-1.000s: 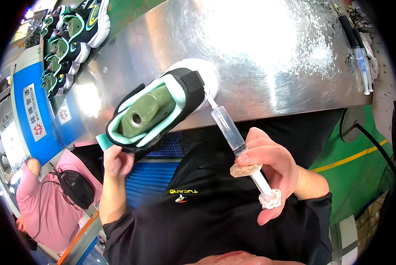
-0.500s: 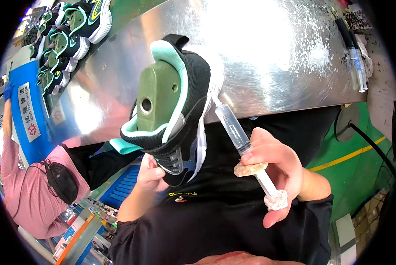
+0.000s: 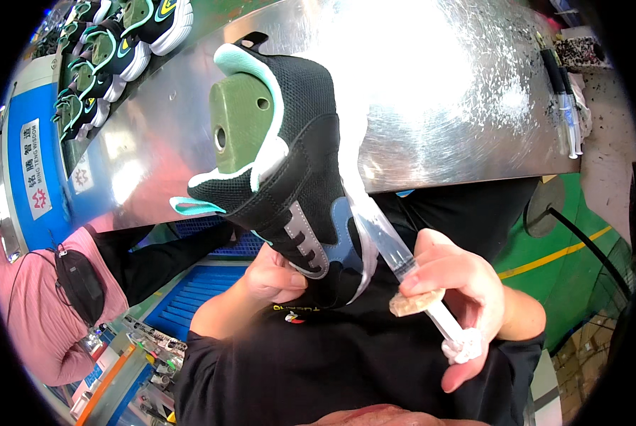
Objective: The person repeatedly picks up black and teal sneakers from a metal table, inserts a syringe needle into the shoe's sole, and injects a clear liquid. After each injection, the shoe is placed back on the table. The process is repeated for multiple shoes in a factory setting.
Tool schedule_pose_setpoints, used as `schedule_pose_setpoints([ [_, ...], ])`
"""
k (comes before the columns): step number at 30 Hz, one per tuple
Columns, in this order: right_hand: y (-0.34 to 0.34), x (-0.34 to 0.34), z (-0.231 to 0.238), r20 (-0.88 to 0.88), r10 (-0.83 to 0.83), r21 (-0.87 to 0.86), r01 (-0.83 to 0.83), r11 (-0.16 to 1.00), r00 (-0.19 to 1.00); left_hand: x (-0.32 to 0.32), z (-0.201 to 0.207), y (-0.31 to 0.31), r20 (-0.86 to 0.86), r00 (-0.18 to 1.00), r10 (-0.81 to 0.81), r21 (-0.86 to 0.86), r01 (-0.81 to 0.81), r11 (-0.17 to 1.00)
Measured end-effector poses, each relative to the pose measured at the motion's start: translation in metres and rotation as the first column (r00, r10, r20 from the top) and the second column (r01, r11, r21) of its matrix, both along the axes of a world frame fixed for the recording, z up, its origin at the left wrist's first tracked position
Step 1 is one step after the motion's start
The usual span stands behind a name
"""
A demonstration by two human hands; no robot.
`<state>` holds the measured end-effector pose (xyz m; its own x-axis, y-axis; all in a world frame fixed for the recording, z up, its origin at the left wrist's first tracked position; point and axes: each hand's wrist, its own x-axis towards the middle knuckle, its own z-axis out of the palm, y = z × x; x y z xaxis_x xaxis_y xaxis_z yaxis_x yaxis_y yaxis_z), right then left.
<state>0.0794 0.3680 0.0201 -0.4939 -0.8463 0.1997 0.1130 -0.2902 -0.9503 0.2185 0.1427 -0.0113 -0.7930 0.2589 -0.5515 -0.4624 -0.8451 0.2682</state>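
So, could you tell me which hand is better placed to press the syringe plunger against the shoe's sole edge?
The right hand. It already grips the syringe, whose tip meets the black sneaker at its sole edge. The left hand is busy holding the sneaker up from below.

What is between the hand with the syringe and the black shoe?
In the head view, only the clear syringe spans that stretch: the right hand grips its rear, and its tip reaches the black shoe's white sole edge.
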Motion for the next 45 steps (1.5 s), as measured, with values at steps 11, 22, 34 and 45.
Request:
schedule_pose_setpoints([
  [11,0.037,0.0,0.067,0.244,0.023,0.251,-0.086,0.964,0.97,-0.013,-0.016,0.013,-0.121,0.992,-0.041,0.426,0.09,0.9],
  [22,0.078,0.015,0.102,-0.115,-0.034,0.398,0.077,0.914,0.993,-0.066,-0.033,0.052,-0.391,0.918,-0.064,0.397,0.231,0.888],
  [34,0.056,0.032,0.075,-0.582,-0.117,0.301,0.347,0.888,0.805,-0.101,-0.01,0.063,-0.322,0.946,-0.03,0.367,0.153,0.918],
  [45,0.045,0.042,0.051,-0.833,-0.065,0.247,0.475,0.844,0.549,-0.109,-0.001,0.068,-0.324,0.946,0.01,0.287,0.088,0.954],
])
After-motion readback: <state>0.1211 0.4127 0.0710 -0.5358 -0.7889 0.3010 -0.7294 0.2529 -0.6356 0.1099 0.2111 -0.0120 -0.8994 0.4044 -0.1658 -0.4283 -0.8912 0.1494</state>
